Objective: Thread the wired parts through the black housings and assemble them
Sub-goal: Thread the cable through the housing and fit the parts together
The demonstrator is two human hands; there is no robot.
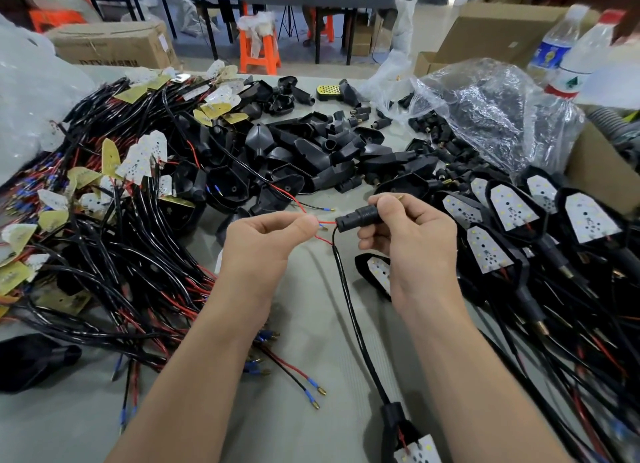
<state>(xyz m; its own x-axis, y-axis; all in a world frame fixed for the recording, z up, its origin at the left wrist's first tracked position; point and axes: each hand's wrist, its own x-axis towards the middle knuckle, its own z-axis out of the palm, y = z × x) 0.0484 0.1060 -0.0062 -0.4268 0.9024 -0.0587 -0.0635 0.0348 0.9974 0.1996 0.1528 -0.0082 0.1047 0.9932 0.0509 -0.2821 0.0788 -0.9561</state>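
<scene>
At the far left, a tangled heap of wired boards [104,202], black and red leads with white and yellow LED plates, is lying across the grey worktop [311,428]. Right of it, towards the far side, a pile of empty black housings [311,150] is sitting. Nearer you, a loose wire pair [294,376] with brass tips is resting on the worktop.

Your left hand [266,240] is hovering over the middle of the worktop, thumb and forefinger closed narrowly, pinching a thin red wire [329,222]. That wire is running into the left mouth of a small black sleeve housing [358,216]. Your right hand [412,234], just right of the left, is gripping this sleeve with curled fingers [388,209].

A black cable [349,306] is dropping from the same mouth toward you, ending at a near housing with a white board [405,438].

To the right, assembled lamps [519,220] are lying in rows. A crumpled clear plastic bag [485,109] and two bottles [585,57] are standing beyond them.
</scene>
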